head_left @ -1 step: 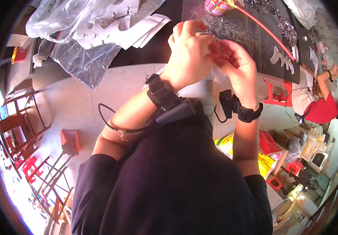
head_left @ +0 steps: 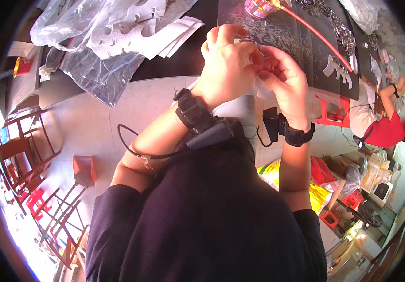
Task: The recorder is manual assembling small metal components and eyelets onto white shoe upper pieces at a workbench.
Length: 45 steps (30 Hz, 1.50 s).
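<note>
My left hand (head_left: 230, 66) and my right hand (head_left: 284, 77) meet over the near edge of the dark table (head_left: 165, 69), fingertips close together. The left fingers are curled and pinched round a small shiny metal piece (head_left: 246, 41), partly hidden by the fingers. My right thumb and fingers are closed too, with a tiny glint of metal between them; its shape is too small to tell. Just below the hands shows a whitish sheet-like thing (head_left: 261, 89). Beyond them stands a pink-red tin (head_left: 259, 8) with an orange-red tube (head_left: 311, 29) running from it toward the right.
Clear plastic bags (head_left: 64, 26) and grey-white cut-out cards (head_left: 136, 37) lie on the left. Metal chains (head_left: 346, 40) and a white notched piece (head_left: 338, 73) lie on the right. A person in a red top (head_left: 383, 129) sits at the right, by a red stool (head_left: 331, 113).
</note>
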Tool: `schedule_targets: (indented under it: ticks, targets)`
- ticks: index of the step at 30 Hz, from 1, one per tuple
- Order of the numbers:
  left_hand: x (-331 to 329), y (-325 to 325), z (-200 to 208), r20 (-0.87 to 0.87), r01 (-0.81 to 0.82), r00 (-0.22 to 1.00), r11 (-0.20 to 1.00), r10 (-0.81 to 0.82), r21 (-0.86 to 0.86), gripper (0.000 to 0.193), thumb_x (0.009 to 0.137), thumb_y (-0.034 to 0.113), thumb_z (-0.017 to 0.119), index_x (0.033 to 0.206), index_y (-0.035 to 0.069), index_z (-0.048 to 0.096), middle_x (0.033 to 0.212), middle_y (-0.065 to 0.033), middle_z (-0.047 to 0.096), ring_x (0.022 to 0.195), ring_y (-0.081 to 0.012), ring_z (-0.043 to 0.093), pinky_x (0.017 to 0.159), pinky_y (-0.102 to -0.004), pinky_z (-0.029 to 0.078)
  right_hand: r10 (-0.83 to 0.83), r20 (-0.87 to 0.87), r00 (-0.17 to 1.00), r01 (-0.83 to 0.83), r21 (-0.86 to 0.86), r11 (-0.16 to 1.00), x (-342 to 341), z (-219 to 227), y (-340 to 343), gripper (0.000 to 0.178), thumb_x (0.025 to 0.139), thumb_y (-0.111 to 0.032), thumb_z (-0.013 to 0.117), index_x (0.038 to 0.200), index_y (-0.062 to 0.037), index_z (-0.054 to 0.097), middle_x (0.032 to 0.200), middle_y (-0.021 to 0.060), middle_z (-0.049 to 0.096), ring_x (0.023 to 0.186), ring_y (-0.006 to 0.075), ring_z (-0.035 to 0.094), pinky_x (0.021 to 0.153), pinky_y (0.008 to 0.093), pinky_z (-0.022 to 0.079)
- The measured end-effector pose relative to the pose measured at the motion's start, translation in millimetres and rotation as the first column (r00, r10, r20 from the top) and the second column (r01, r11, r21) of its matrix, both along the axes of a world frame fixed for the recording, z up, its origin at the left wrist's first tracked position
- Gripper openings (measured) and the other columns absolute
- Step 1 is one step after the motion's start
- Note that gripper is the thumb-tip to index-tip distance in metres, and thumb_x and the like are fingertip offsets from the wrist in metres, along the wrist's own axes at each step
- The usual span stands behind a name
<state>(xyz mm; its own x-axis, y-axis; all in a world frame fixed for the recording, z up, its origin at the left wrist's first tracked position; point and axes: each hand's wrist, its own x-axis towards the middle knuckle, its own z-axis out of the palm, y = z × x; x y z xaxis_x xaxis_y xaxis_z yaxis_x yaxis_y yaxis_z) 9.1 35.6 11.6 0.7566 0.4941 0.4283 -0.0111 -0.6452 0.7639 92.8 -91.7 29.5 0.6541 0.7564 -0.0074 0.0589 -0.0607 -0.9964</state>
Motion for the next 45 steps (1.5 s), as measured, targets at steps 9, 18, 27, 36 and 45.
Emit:
schedule_targets:
  ticks: [9, 18, 27, 36, 45]
  targets:
    - [-1.4, 5.4, 0.1, 0.096, 0.062, 0.993, 0.996, -0.067, 0.06, 0.025, 0.065, 0.006, 0.07, 0.088, 0.013, 0.063, 0.114, -0.0141, 0.045, 0.107, -0.0324, 0.045, 0.09, -0.0401, 0.038, 0.007, -0.177, 0.984, 0.0, 0.041, 0.999, 5.2, -4.1, -6.1, 0.044, 0.08, 0.004, 0.057, 0.122, -0.0035, 0.049, 0.089, -0.0005, 0.055, 0.078, 0.0056, 0.052, 0.071, 0.0189, 0.042]
    - [-45.6, 16.2, 5.0, 0.28, 0.053, 0.96, 0.962, 0.025, -0.268, 0.02, 0.068, -0.005, 0.063, 0.085, 0.003, 0.054, 0.089, -0.0076, 0.052, 0.077, -0.0185, 0.051, 0.067, -0.0268, 0.042, -0.071, -0.208, 0.975, 0.086, 0.063, 0.994, 1.5, 9.2, -6.8, 0.041, 0.081, 0.001, 0.057, 0.122, -0.0025, 0.049, 0.088, -0.0013, 0.053, 0.079, 0.0058, 0.051, 0.072, 0.0184, 0.042]
    - [-64.8, 4.2, -2.9, 0.038, 0.261, 0.921, 0.54, -0.388, -0.8, 0.024, 0.083, 0.007, 0.061, 0.104, -0.001, 0.051, 0.097, -0.0045, 0.055, 0.09, -0.0099, 0.051, 0.08, -0.0243, 0.042, 0.006, -0.205, 0.979, 0.013, 0.09, 0.996, -5.0, 16.6, 7.1, 0.04, 0.082, 0.0, 0.057, 0.122, -0.0016, 0.05, 0.087, -0.0015, 0.051, 0.078, 0.0062, 0.051, 0.07, 0.0197, 0.044]
    - [-28.2, -16.5, -6.3, 0.421, 0.421, 0.906, 0.004, -0.056, -0.907, 0.037, 0.072, -0.002, 0.068, 0.106, 0.001, 0.054, 0.105, -0.0052, 0.057, 0.095, -0.0122, 0.053, 0.085, -0.0266, 0.042, 0.043, -0.182, 0.982, -0.022, 0.111, 0.994, -10.9, 15.3, 15.6, 0.036, 0.083, 0.001, 0.055, 0.119, -0.0018, 0.053, 0.088, -0.0022, 0.05, 0.079, 0.0054, 0.049, 0.072, 0.019, 0.042]
    - [-20.8, -14.6, -11.6, 0.394, 0.405, 0.914, 0.208, -0.091, -0.891, 0.032, 0.076, -0.001, 0.066, 0.105, 0.004, 0.055, 0.098, -0.0038, 0.062, 0.087, -0.0103, 0.058, 0.078, -0.025, 0.047, 0.027, -0.09, 0.996, -0.018, 0.098, 0.995, -9.9, 8.8, 18.4, 0.032, 0.084, 0.001, 0.053, 0.116, -0.002, 0.056, 0.084, -0.004, 0.049, 0.077, 0.0045, 0.047, 0.072, 0.0179, 0.04]
